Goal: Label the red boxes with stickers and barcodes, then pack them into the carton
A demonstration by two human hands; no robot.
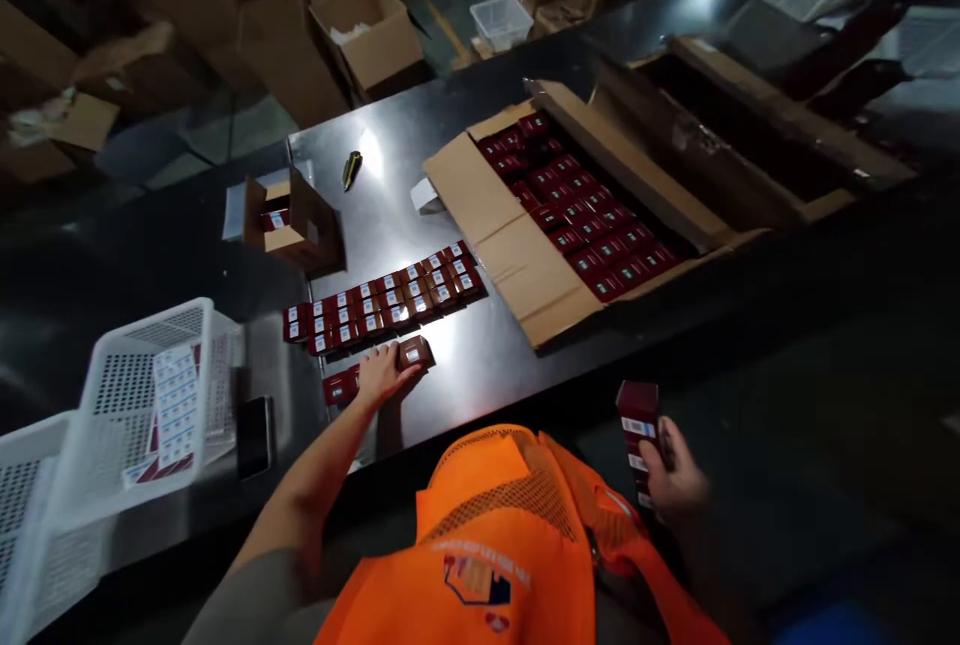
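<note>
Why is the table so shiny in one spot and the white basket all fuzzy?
In the head view, a lamp glares off the dark table near the yellow-black tool; the white basket at the left edge is blurred; the far boxes sit in dim light; the left hand rests on small red boxes.

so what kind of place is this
Likely a warehouse packing line: an open carton full of small red boxes, rows of red boxes on the dark table, and cardboard cartons on the floor.
</note>
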